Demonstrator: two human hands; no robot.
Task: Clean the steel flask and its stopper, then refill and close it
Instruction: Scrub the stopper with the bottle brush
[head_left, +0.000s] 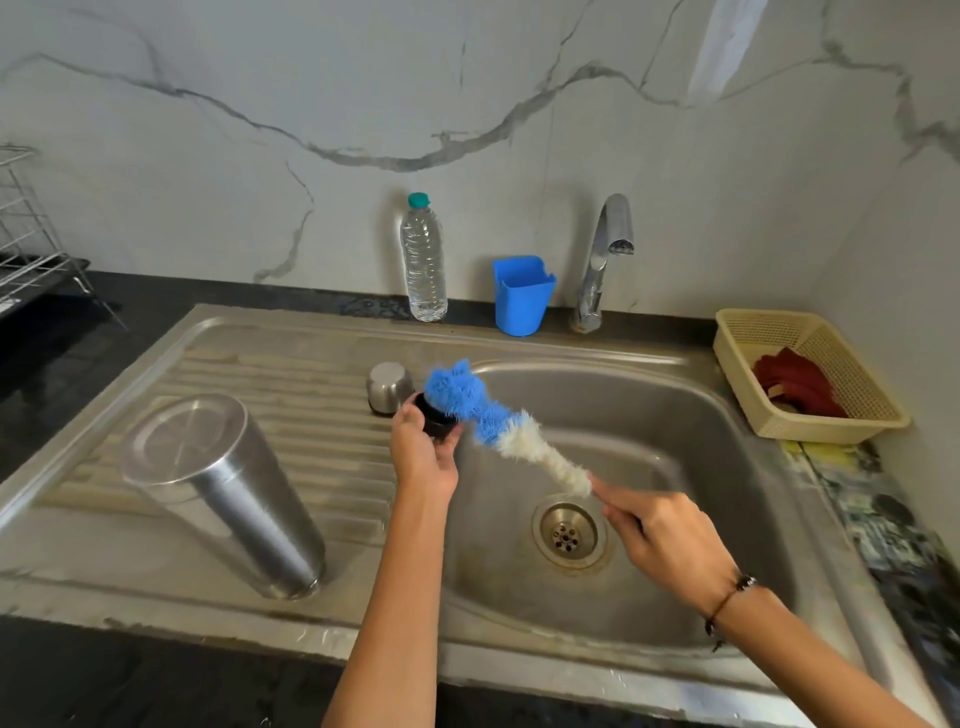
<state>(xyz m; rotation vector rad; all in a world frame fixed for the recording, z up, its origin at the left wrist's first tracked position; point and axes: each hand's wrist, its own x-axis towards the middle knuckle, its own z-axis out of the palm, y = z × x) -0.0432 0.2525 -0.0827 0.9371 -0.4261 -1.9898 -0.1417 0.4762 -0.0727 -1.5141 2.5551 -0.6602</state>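
Left hand (423, 457) is over the sink's (675, 597) left rim, fingers (402, 415) curled round a black stopper (434, 415), gripping it from the left and below. Right hand (660, 540) is above the drain (569, 532), fingers closed on the handle of a bottle brush (498, 431); the handle itself is hidden in the hand. Brush runs up-left from the right hand, white bristles near the hand, blue bristles at the tip, blue tip touching the top of the stopper. Bristles slightly blurred. Steel flask (223, 488) stands upside down on the ribbed drainboard (291, 374), left of the left arm, base up, mouth on the metal, leaning in the wide-angle view. Small steel cap (389, 387) sits upside down on the drainboard just behind the stopper, close to the basin edge. Behind on the dark tabletop (62, 353): a clear water bottle (423, 260) with a teal cap, upright against the marble wall; a blue plastic holder (522, 296) just right of it; a chrome tap (602, 260), spout over the basin, no water visible. Right of the sink, a cream basket (748, 332) with a red scrubber (800, 384) inside. Wire rack (26, 249) at the far left edge. Thread bracelet (727, 597) on the right wrist.
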